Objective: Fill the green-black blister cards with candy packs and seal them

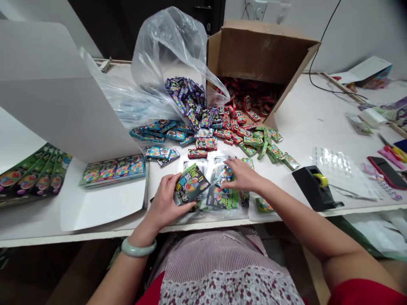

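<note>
My left hand [167,199] grips a dark printed card [191,184] with green edges and a colourful round picture, thumb along its lower side. Beside it, my right hand [241,174] curls its fingers and thumb around a small blue box [226,174], partly hidden by the hand. Below that box lies another dark printed card [219,198], among clear plastic bags [203,214] at the table edge. Just beyond the hands are small red boxes [206,143], and a few blue boxes [157,152] lie to the left.
An open cardboard box [251,51] spills red boxes at the back. A clear bag [171,38] holds purple boxes [187,95]. Green boxes [267,144] lie to the right, near a black tape dispenser [313,186]. A white carton [108,207] with packed boxes stands left.
</note>
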`<state>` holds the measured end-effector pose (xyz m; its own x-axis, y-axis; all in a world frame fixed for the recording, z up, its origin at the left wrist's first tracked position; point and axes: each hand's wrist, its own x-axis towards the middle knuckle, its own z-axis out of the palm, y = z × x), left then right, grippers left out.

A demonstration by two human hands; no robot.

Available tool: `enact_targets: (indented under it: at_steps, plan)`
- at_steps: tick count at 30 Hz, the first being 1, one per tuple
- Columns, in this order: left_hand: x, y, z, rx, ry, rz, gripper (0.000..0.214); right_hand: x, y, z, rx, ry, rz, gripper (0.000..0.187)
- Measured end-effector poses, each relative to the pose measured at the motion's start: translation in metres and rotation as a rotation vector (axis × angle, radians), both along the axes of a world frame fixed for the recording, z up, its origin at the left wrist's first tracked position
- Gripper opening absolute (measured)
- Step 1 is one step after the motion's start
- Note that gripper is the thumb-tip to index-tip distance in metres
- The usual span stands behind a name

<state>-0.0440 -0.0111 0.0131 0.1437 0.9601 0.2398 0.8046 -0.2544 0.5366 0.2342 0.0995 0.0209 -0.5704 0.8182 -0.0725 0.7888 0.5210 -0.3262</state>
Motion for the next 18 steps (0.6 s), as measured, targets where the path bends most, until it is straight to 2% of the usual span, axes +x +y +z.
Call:
enact_targets:
  at_steps: [1,4,7,9,12,14,18]
  plan:
    - [0.001,0.001,-0.001,-0.001,0.002,-0.016,0.084,-0.003,-0.005,-0.004,-0.005,-0.019,-0.009,0.087]
    - [0.004,0.001,-0.003,-0.002,0.013,-0.048,0.084,-0.008,-0.016,-0.009,0.034,0.023,-0.076,0.071]
    - [0.005,0.001,-0.005,-0.003,0.029,-0.055,0.085,-0.003,-0.018,0.008,0.166,0.237,-0.094,0.069]
    - [0.007,0.002,-0.004,-0.005,0.033,-0.066,0.086,0.001,-0.019,0.029,0.215,0.335,-0.005,0.075]
    - [0.01,0.003,-0.002,0.01,0.025,-0.102,0.089,-0.002,-0.025,0.056,0.177,0.253,0.184,0.075]
    - [0.012,0.003,-0.002,0.023,0.033,-0.131,0.09,-0.006,-0.029,0.066,0.15,0.151,0.26,0.07]
    - [0.01,0.002,-0.002,0.018,0.04,-0.186,0.091,-0.011,-0.027,0.074,0.065,0.03,0.444,0.06]
